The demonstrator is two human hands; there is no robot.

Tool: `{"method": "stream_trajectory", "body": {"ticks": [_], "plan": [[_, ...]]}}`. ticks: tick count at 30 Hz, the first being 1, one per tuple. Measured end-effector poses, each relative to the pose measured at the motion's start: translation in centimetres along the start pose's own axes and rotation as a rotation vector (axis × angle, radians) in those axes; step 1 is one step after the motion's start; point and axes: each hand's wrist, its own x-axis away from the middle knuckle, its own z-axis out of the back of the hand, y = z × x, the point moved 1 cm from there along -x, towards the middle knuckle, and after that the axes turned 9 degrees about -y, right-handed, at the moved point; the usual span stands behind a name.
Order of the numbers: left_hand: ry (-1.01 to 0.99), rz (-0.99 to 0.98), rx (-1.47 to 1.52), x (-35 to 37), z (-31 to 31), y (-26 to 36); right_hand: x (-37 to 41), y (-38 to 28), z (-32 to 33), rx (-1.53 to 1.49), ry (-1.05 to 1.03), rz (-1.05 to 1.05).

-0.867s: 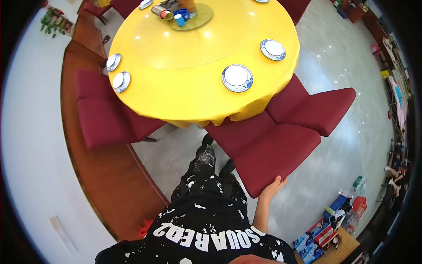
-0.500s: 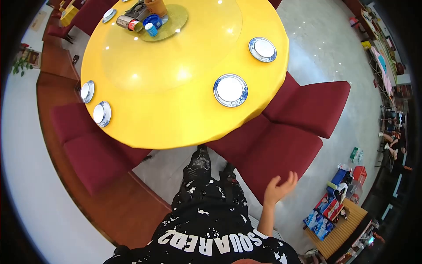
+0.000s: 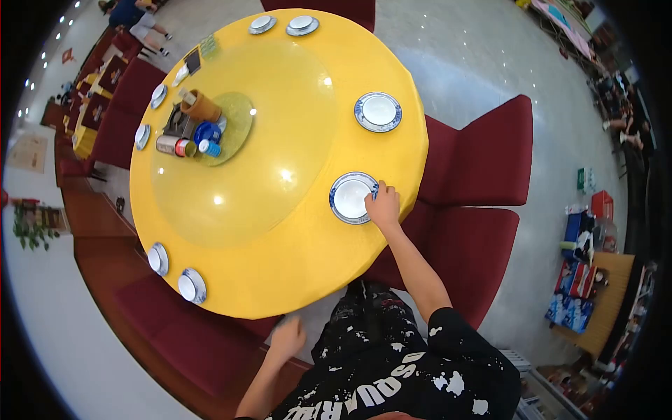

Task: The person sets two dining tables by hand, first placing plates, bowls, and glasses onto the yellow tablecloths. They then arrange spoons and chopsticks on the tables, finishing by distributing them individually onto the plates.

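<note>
At the near right edge of the round yellow table, my right hand point(image 3: 383, 206) pinches the rim of a white bowl point(image 3: 349, 199). That bowl sits on a blue-and-white plate point(image 3: 336, 211), partly covered by my fingers. My left hand point(image 3: 288, 339) hangs low beside my body, over a dark red chair, its fingers curled with nothing visible in them. Farther along the right edge stands another white bowl point(image 3: 379, 110) on its patterned plate.
Several more bowl-and-plate sets line the yellow table point(image 3: 308, 280). A glass turntable carries a brown pot point(image 3: 201, 106), bottles and a blue dish. Dark red chairs point(image 3: 476, 157) stand right and left. Boxes point(image 3: 570, 308) sit at right; a person point(image 3: 136, 17) is far back.
My right hand has reached forward from beside the chair onto the bowl at the near right. My left hand has come into view. The view has turned and shifted.
</note>
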Motion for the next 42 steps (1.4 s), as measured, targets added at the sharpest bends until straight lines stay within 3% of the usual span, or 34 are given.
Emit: {"method": "stream_trajectory", "body": {"ticks": [1,4,6,10,14,18,21,24,30,31,32,34,37,39,42], "plan": [[0.151,-0.048,0.168,-3.9,1.6,1.9,-0.1,0.4,0.7,0.085,-0.019,-0.020],[0.500,-0.133,0.437,-16.7,6.9,8.6,-0.5,1.3,0.7,-0.120,-0.100,0.053],[0.514,-0.016,0.488,-24.2,8.8,11.1,-1.1,1.9,0.1,-0.186,-0.177,0.071],[0.324,0.006,0.518,-31.8,11.7,13.3,-1.7,2.6,0.0,-0.324,-0.190,0.184],[0.450,-0.131,0.501,-34.1,16.3,17.1,-5.4,2.0,3.0,-0.421,-0.049,0.140],[0.568,-0.342,0.491,-41.2,24.8,24.2,-15.4,1.8,9.1,-0.425,0.152,0.157],[0.553,-0.312,0.533,-49.8,27.5,25.6,-22.3,2.6,10.3,-0.384,0.051,0.019],[0.767,-0.312,0.268,-53.5,27.2,25.6,-26.1,3.7,10.0,-0.324,0.033,0.042],[0.546,-0.241,0.566,-56.4,25.6,25.9,-27.6,3.4,11.0,-0.057,-0.059,-0.018],[0.406,-0.191,0.686,-54.4,26.4,26.7,-28.0,3.7,11.0,0.015,-0.096,-0.021],[0.271,-0.125,0.795,-52.3,27.3,27.7,-28.0,3.7,11.4,-0.162,-0.169,-0.070],[0.317,-0.199,0.819,-52.0,27.4,27.6,-27.6,3.1,12.2,-0.515,-0.316,-0.174],[0.469,-0.324,0.749,-51.4,25.8,26.0,-26.5,3.8,9.8,-0.002,0.038,0.149],[0.534,-0.360,0.797,-45.9,25.7,24.0,-21.9,0.3,10.8,-0.183,-0.087,0.079],[0.674,-0.267,0.746,-34.7,22.7,17.6,-11.9,-5.3,8.3,-0.348,-0.258,0.150]]}}
